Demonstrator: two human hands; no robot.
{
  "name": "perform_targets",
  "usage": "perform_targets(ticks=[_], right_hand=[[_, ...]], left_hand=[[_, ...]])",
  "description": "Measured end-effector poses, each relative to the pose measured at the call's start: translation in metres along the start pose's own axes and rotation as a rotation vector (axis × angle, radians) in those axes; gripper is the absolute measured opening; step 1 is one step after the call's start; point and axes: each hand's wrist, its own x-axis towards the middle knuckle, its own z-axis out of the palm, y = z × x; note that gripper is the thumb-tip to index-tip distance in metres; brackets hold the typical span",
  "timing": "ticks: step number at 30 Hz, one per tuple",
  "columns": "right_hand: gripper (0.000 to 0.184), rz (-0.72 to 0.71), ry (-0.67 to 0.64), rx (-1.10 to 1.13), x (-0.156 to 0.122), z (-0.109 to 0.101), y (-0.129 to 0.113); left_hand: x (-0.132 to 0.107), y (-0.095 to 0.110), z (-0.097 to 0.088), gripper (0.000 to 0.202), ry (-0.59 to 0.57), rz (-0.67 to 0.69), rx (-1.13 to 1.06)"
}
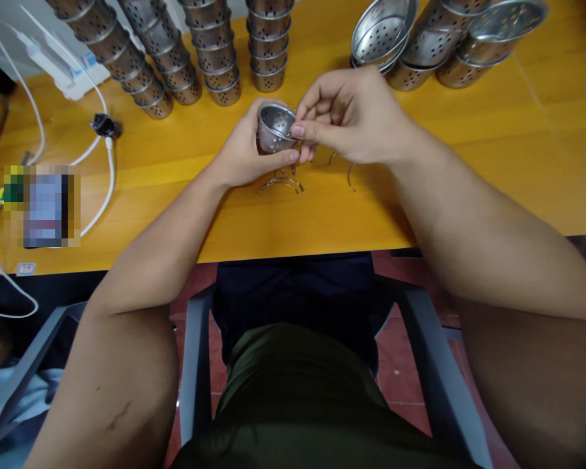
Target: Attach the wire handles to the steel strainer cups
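A small perforated metal cup [272, 140] is tilted in my left hand [247, 151], whose fingers and thumb wrap round its side. At the cup's right rim, my right hand [349, 117] has thumb and forefinger pinched together. Whatever lies between those fingertips is too small and too hidden to make out. Several thin curved wire pieces [282, 182] lie on the table just below the cup. Another curved wire [350, 177] rests under my right wrist.
Tall stacks of perforated cups [218, 58] line the back of the yellow table [312, 221]. Larger perforated metal containers [383, 36] stand at the back right. White cables [111, 176], a black plug [106, 125] and a blurred-out device [46, 208] lie on the left. Part of another person [14, 391] shows at lower left.
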Motion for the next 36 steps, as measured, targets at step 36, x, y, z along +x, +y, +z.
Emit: perform_targets(ticks=[36], right_hand=[[0.026, -0.006, 0.025, -0.027, 0.001, -0.002, 0.008]], left_hand=[[0.001, 0.003, 0.003, 0.074, 0.012, 0.019, 0.015]])
